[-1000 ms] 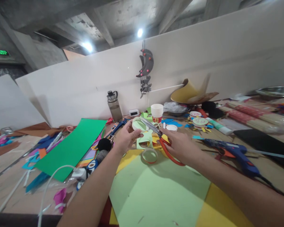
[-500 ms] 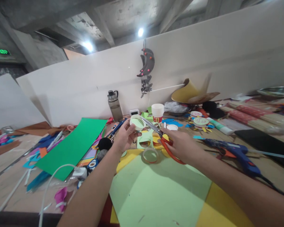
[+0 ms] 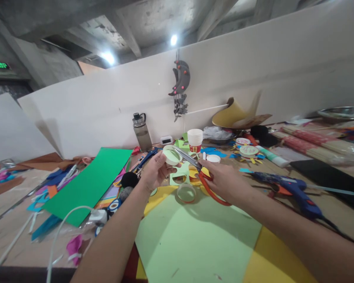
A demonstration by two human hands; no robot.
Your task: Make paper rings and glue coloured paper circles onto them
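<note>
My left hand (image 3: pixel 157 171) is closed on a shallow round paper-cup piece (image 3: pixel 172 156), white-rimmed with pale green inside, pinching its left side. In my right hand (image 3: pixel 224 177) are scissors (image 3: pixel 206 181) with orange handles. Their metal blades point up and left, and the tips lie at the upper edge of the cup piece; whether they touch it I cannot tell. Below both hands, a similar open ring (image 3: pixel 186 201) rests on a large pale green sheet (image 3: pixel 197 239). Pale green paper with cut-out holes (image 3: pixel 177 178) lies just behind the ring.
Stacked paper cups (image 3: pixel 195 137) and a water bottle (image 3: pixel 142 133) stand at the back. A blue glue gun (image 3: pixel 303 198) lies on the right. To the left are a bright green sheet (image 3: pixel 90 182) and a white cable (image 3: pixel 57 228). Decorated discs (image 3: pixel 249 151) sit at the back right.
The cup piece has turned slightly and shifted a little towards the scissors, whose tips now overlap its upper edge in view. The whole scene has slid slightly left. Both grips are unchanged.
</note>
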